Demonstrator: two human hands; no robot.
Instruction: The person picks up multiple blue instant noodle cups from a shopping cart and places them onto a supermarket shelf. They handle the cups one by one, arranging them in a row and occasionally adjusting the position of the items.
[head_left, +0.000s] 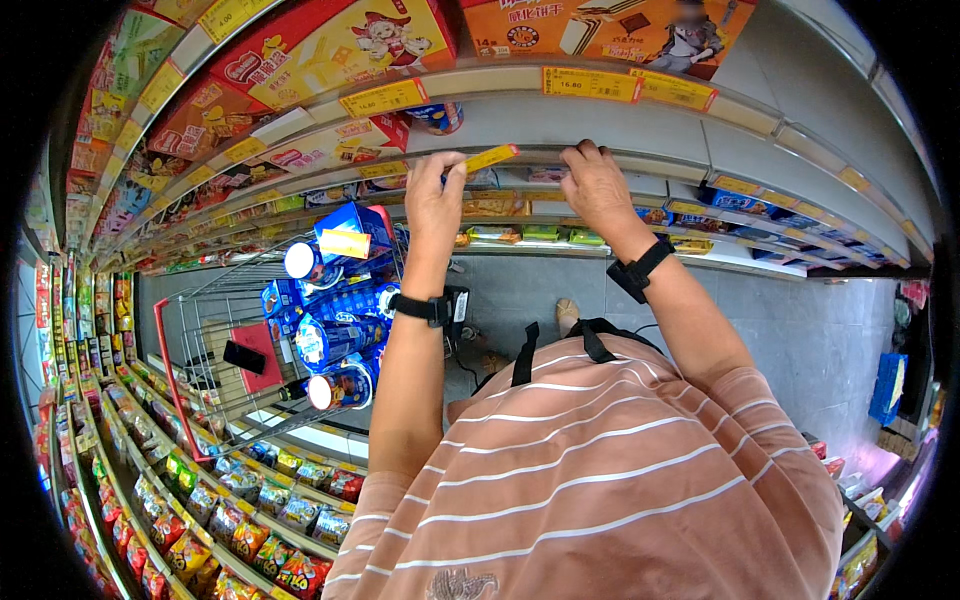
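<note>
My left hand (435, 191) pinches a yellow price label (491, 157) with red ends, held at the front edge of a grey shelf (570, 124). The label slants up to the right. Farther right, my right hand (598, 187) has its bent fingertips at the label rail (667, 166) of the same shelf; whether they grip anything is hidden. A blue canister (439, 118) stands on this shelf, partly covered by the shelf above. To its left are wafer boxes (330, 146) in red and yellow. Black bands circle both wrists.
A wire shopping cart (169, 375) with red trim stands at my left, holding blue canisters (341, 337), a dark phone (244, 357) and a red folder-like item (264, 341). Shelves of bagged snacks (225, 525) run behind it. A blue box (889, 388) sits at far right.
</note>
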